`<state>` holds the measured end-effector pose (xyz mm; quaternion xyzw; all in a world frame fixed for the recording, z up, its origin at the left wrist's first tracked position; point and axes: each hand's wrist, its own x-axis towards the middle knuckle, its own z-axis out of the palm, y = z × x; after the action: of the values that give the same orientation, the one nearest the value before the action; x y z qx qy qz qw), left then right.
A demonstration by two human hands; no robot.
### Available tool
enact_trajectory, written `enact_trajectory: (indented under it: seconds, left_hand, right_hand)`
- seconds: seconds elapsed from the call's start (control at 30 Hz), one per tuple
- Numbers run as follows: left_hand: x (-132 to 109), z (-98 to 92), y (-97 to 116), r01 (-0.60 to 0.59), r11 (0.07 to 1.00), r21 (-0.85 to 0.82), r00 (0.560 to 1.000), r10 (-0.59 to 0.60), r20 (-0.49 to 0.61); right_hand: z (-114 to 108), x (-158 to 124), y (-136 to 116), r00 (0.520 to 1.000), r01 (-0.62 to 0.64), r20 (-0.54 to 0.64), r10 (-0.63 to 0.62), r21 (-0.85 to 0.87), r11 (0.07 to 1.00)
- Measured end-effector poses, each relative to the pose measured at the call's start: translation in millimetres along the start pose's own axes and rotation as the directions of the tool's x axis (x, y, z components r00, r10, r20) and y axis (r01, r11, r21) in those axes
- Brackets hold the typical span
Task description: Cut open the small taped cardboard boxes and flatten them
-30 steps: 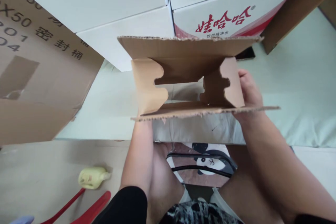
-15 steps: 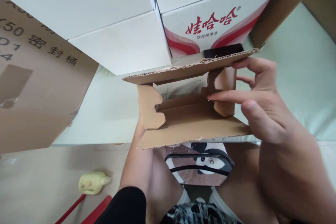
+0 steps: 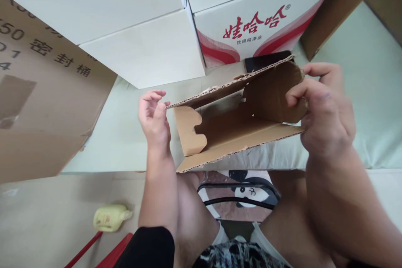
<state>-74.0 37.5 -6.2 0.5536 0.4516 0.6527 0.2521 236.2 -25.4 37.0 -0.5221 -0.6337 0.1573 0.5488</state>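
Head view. The open carton (image 3: pixel 241 127) is held between both hands over the front part of the green cloth-covered surface (image 3: pixel 122 142), tilted so that its right end sits higher in view than its left. Its open side faces the camera; the left notched flap (image 3: pixel 190 130) is folded inward, and a gap shows through the far side. Whether the carton touches the cloth cannot be determined.

Left hand (image 3: pixel 155 117): located at the far left corner of the carton; thumb and fingertips are pinched together on the cardboard edge, the upper fingers curled clear. Right hand (image 3: pixel 328 102): located at the right end; the fingers are clamped on the right flap (image 3: pixel 292 79), with the fingertips bent over its inner face.

Surroundings: white boxes (image 3: pixel 150 50) and a red-and-white box (image 3: pixel 251 33) stand behind the carton. A flat black object (image 3: pixel 266 60) lies at the foot of the latter. A large printed carton (image 3: pixel 44 104) stands at left; a cardboard panel (image 3: pixel 342 8) stands at right. Below, a yellow bottle (image 3: pixel 109 217) lies on the floor (image 3: pixel 40 213) near a red handle (image 3: pixel 83 249).
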Motion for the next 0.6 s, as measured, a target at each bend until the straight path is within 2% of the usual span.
enact_trajectory:
  seconds: [0.07, 0.17, 0.27, 0.33, 0.37, 0.43, 0.5, 0.6]
  left_hand:
    - [1.6, -2.2, 15.6, -0.165, 0.986, -0.024, 0.984, 0.166, 0.065]
    - [-0.3, -3.5, 35.0, -0.373, 0.926, 0.059, 0.904, 0.348, 0.249]
    - [-3.7, -2.4, 47.5, -0.478, 0.865, 0.151, 0.785, 0.344, 0.515]
    - [-5.9, 0.1, 53.4, -0.497, 0.848, 0.183, 0.725, 0.291, 0.624]
    - [-7.1, 1.7, 56.1, -0.499, 0.844, 0.198, 0.716, 0.273, 0.643]
    - [-9.2, 5.3, 60.7, -0.5, 0.834, 0.233, 0.728, 0.259, 0.634]
    - [-10.7, 9.0, 64.2, -0.5, 0.828, 0.253, 0.761, 0.281, 0.585]
    - [-10.9, 14.3, 67.3, -0.491, 0.833, 0.255, 0.821, 0.345, 0.455]
  right_hand:
    - [2.0, -0.9, -1.4, 1.0, -0.009, -0.014, 0.009, -0.002, 1.0]
    - [5.1, -3.0, -0.9, 1.0, -0.009, -0.026, 0.009, 0.014, 1.0]
    - [6.2, -5.1, 1.8, 1.0, -0.014, -0.024, 0.014, 0.014, 1.0]
    - [5.9, -5.9, 3.0, 1.0, -0.013, -0.014, 0.013, -0.013, 1.0]
    - [5.8, -6.1, 3.2, 1.0, -0.009, -0.007, 0.008, -0.034, 0.999]
    - [5.7, -6.5, 2.7, 1.0, 0.005, -0.003, -0.005, -0.053, 0.999]
    - [6.1, -6.8, 0.9, 1.0, 0.009, -0.007, -0.01, -0.028, 1.0]
    - [6.9, -7.1, -2.9, 1.0, -0.006, -0.004, 0.006, 0.008, 1.0]
